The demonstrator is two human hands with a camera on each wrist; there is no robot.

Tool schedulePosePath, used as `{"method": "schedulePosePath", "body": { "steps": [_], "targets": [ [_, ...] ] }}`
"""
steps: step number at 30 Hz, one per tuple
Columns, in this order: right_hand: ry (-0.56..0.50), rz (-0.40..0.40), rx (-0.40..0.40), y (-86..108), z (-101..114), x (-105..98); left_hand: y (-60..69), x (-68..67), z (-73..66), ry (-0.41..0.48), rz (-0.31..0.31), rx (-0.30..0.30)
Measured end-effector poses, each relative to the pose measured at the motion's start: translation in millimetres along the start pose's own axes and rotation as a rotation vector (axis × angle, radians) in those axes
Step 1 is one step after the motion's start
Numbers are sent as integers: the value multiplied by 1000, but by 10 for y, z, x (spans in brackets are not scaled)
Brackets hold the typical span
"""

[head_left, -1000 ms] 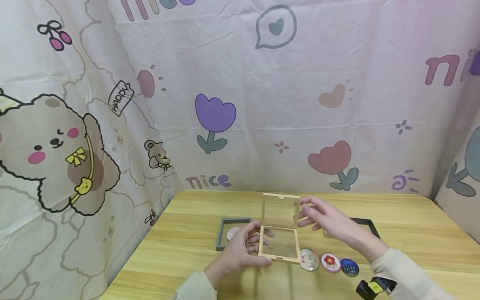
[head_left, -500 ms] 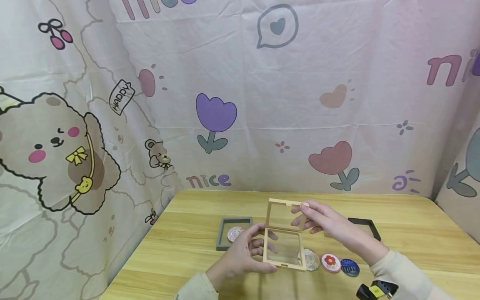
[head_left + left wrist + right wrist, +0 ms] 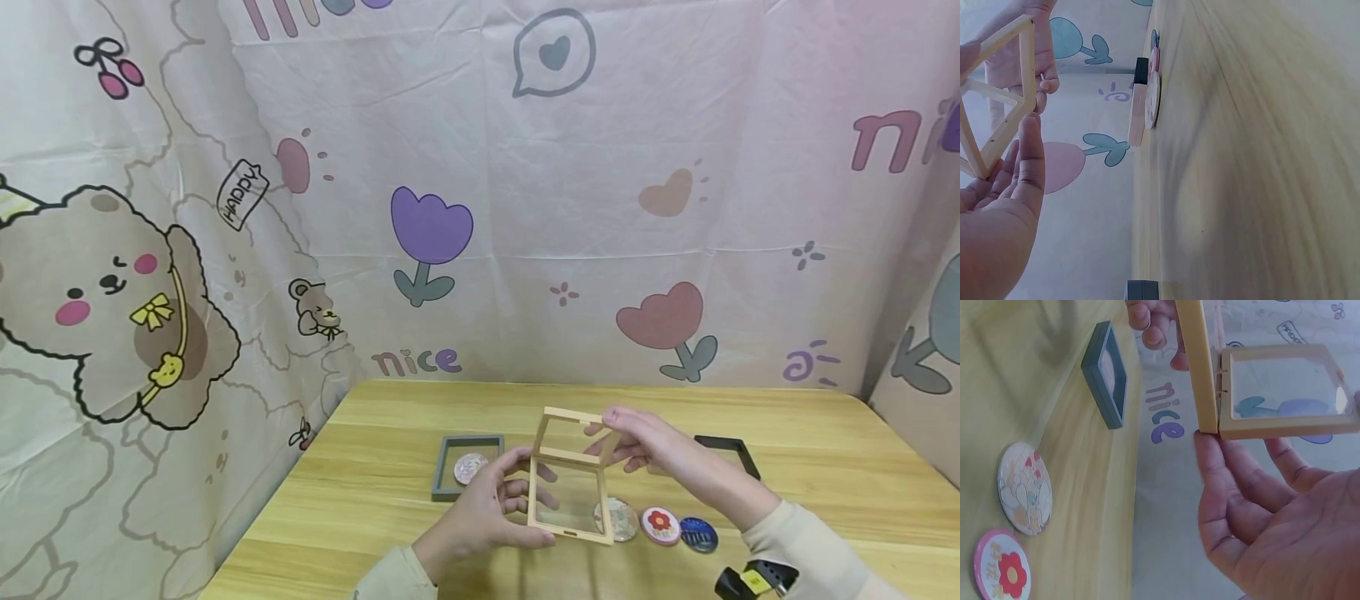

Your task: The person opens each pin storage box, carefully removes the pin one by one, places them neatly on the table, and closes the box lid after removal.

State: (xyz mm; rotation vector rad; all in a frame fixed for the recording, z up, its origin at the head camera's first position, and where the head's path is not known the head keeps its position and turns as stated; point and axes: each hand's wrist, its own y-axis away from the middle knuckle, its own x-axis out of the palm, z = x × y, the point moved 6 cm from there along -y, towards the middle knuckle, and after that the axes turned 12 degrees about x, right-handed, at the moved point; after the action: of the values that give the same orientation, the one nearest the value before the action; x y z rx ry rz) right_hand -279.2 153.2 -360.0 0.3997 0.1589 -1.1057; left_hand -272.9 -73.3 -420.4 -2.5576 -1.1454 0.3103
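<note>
A cream hinged frame with clear panes [image 3: 570, 532] is held above the table, its two halves spread at an angle. My left hand [image 3: 487, 508] grips the lower half from the left, thumb at the front edge and fingers behind the pane. With thumb and fingers, my right hand [image 3: 652, 442] holds the upper half at its right side. The right wrist view shows the hinge side of the frame [image 3: 1285, 432] with my right fingers [image 3: 1247, 494] against it. In the left wrist view, the frame [image 3: 1027, 69] stands partly folded between both hands.
A grey frame [image 3: 438, 471] holding a round badge [image 3: 469, 468] lies at left. Three round badges, floral [image 3: 622, 521], red-flowered [image 3: 661, 526] and blue [image 3: 699, 535], lie on the table [image 3: 360, 500]. A black frame [image 3: 742, 454] is partly behind my right arm.
My right hand has taken hold of the upper half, which now tilts more toward the lower half. Both hands and the cream frame have shifted slightly right and down.
</note>
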Motion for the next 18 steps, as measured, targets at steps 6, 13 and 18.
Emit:
{"method": "schedulePosePath", "body": {
  "steps": [6,13,18],
  "targets": [
    [63,-1,-36,38,7,29,2,-18,-3,7,-10,-2],
    [141,-22,-251,118,50,75,-7,-13,-5,102,16,0],
    [215,-98,-364,198,56,112,-11,-12,-7,136,28,-30]
  ]
}}
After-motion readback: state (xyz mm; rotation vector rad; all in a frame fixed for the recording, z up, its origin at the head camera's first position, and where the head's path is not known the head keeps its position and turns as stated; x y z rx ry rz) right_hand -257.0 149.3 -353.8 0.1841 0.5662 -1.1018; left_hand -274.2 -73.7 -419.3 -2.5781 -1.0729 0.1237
